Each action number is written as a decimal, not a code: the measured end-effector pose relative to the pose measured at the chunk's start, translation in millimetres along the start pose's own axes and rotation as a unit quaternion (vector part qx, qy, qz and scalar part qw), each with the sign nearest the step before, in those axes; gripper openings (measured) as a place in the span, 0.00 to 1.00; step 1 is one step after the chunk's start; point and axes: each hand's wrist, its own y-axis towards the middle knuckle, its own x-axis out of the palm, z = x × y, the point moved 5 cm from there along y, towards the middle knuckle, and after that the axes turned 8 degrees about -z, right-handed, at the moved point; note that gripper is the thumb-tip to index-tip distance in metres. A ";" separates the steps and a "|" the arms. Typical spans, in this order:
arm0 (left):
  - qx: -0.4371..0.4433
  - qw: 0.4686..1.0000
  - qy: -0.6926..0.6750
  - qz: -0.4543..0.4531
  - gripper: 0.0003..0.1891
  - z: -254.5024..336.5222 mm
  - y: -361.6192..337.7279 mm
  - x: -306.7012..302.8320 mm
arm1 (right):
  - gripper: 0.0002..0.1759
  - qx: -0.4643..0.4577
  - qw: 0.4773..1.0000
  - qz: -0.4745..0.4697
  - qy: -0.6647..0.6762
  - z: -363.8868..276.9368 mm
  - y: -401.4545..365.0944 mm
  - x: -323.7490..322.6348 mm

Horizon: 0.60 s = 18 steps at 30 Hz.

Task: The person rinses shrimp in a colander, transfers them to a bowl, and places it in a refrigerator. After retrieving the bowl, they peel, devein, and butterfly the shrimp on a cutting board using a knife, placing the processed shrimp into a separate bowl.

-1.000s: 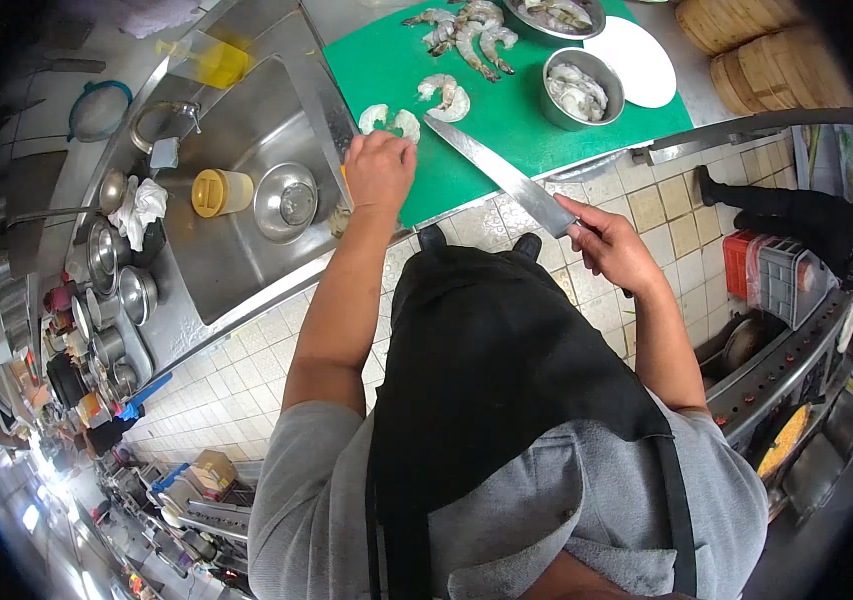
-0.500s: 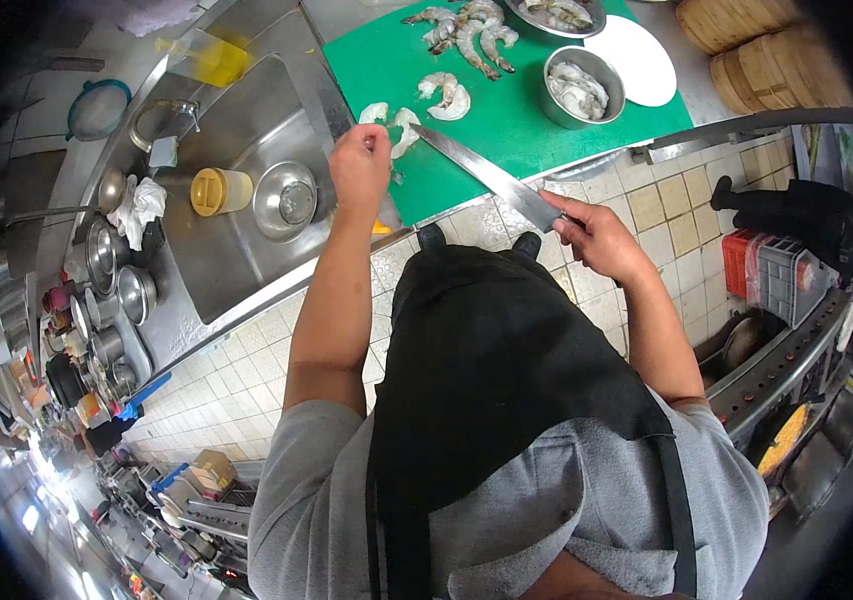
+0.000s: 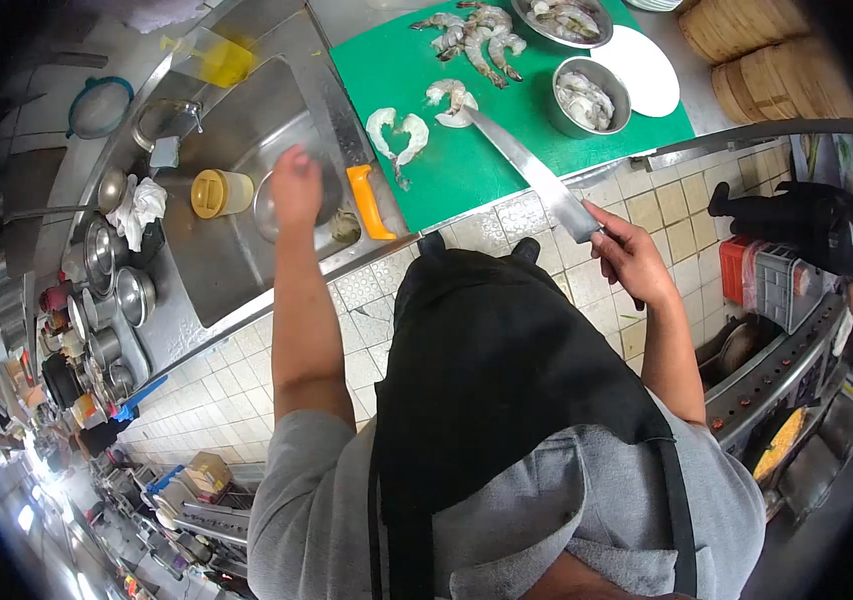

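My right hand [image 3: 632, 258] grips the dark handle of a large kitchen knife [image 3: 535, 178]. Its blade slants up and left over the green cutting board [image 3: 487, 180], the tip close to a peeled shrimp [image 3: 456, 104]. Left of that lies a split shrimp [image 3: 413, 138], spread in two curved halves. My left hand [image 3: 297, 188] is over the sink, above a metal bowl [image 3: 265, 208] that it partly covers; motion blurs its fingers. Several shell-on shrimp [image 3: 477, 42] are piled at the board's far side. A deep metal bowl [image 3: 587, 122] holds peeled shrimp.
An orange-handled tool [image 3: 371, 205] lies between sink and board. A yellow-lidded container [image 3: 211, 192] stands in the sink [image 3: 217, 285]. A white plate [image 3: 647, 72], another bowl of shrimp [image 3: 567, 40] and bamboo steamers [image 3: 782, 85] are at the back right. Another person [image 3: 797, 210] stands at right.
My left hand has left the split shrimp and moved left over the sink, uncovering both halves. My right hand has shifted slightly right and down with the knife.
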 end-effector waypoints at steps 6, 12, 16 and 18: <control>0.106 0.987 0.005 -0.118 0.25 95.0 26.6 49.6 | 0.25 -0.010 1.000 -0.012 0.005 -1.2 -1.9 -3.2; 0.033 0.977 0.009 -0.213 0.14 90.4 30.7 57.1 | 0.26 -0.035 0.996 -0.055 -0.057 -21.8 15.3 29.8; 0.012 0.981 -0.182 -0.067 0.16 66.1 39.8 30.2 | 0.25 -0.087 0.988 -0.046 -0.122 -18.7 30.7 38.6; 0.000 0.961 -0.277 -0.013 0.15 72.3 42.4 6.8 | 0.26 -0.047 0.986 -0.047 -0.150 -18.7 31.2 35.1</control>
